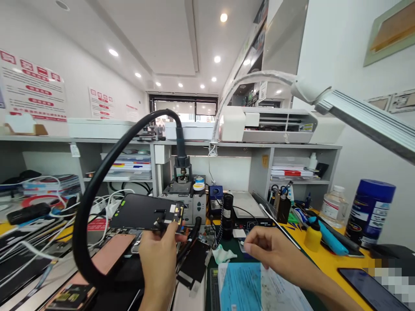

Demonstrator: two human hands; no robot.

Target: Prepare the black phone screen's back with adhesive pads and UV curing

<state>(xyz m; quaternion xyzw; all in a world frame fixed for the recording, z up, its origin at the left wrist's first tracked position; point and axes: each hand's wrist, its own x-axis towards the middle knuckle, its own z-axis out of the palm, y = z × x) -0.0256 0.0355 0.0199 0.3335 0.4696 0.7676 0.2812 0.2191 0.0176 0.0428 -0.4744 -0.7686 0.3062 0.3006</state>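
Observation:
My left hand (158, 255) is closed on the right end of a dark phone screen assembly (139, 211), which it holds up over the bench, tilted, with small gold and white parts at that end. To the right, my right hand (267, 246) is raised above a blue and white printed sheet (246, 285), its fingers curled with thumb and index finger close together. Whether anything small sits between those fingertips is too small to tell. A crumpled pale cloth (223, 255) lies between the two hands.
A thick black hose (78, 224) loops around the left side. Phone parts and cables crowd the left bench. A blue can (369, 214), a clear bottle (333, 207), a yellow bottle (313, 236) and a dark phone (372, 287) are at the right. A lamp (372, 121) hangs overhead.

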